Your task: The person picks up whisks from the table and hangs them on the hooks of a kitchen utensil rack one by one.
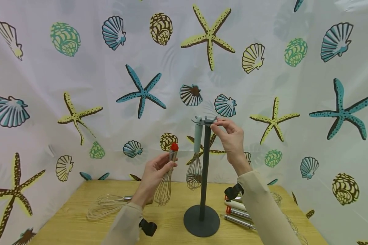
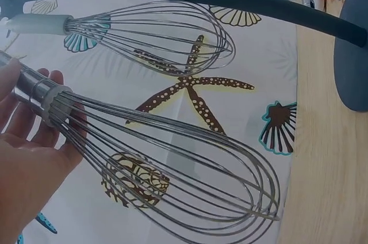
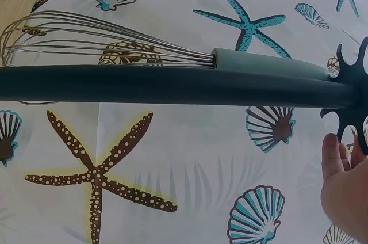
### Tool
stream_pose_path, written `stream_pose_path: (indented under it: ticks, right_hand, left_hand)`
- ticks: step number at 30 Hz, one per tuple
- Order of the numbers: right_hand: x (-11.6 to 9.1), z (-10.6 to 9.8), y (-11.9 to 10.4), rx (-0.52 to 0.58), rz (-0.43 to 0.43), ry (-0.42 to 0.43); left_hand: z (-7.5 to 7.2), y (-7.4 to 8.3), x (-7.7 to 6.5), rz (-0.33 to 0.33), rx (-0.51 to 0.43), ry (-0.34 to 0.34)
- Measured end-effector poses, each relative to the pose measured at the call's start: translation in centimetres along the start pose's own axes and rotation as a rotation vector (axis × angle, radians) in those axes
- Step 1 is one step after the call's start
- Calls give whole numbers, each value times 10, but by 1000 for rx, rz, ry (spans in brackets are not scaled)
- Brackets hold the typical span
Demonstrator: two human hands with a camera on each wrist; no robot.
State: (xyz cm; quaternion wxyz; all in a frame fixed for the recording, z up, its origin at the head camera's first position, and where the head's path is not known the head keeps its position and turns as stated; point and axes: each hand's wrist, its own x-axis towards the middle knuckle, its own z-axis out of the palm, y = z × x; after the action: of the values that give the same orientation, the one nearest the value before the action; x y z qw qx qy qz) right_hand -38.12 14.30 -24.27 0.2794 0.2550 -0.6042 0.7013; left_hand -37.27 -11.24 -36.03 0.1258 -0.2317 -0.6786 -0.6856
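A whisk with a metal handle and red end cap point(image 1: 173, 153) is held upright in my left hand point(image 1: 153, 172), its wire loops point(image 2: 190, 163) hanging down. My right hand point(image 1: 231, 137) pinches the edge of the hooked top point(image 1: 209, 121) of a dark utensil stand point(image 1: 204, 173). From a hook on the stand's left side hangs a whisk with a pale green handle point(image 1: 197, 137). In the right wrist view, fingertips point(image 3: 330, 155) touch one of the prongs. The held whisk is to the left of the stand, apart from it.
The stand's round base point(image 1: 201, 221) sits on the wooden table point(image 1: 168, 224). More whisks point(image 1: 108, 204) lie at the left. Several others, with metal handles point(image 1: 240, 223) and one white handle point(image 1: 235, 205), lie at the right, partly behind my right forearm. A shell-patterned curtain point(image 1: 171, 68) hangs behind.
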Motion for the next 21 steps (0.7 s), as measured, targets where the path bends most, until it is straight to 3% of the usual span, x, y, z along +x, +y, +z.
stream_pose_path:
  ticks: [21]
  right_hand:
    - [-1,2,0,-15,4,3]
  left_hand:
    - [13,21,8,49,104,-54]
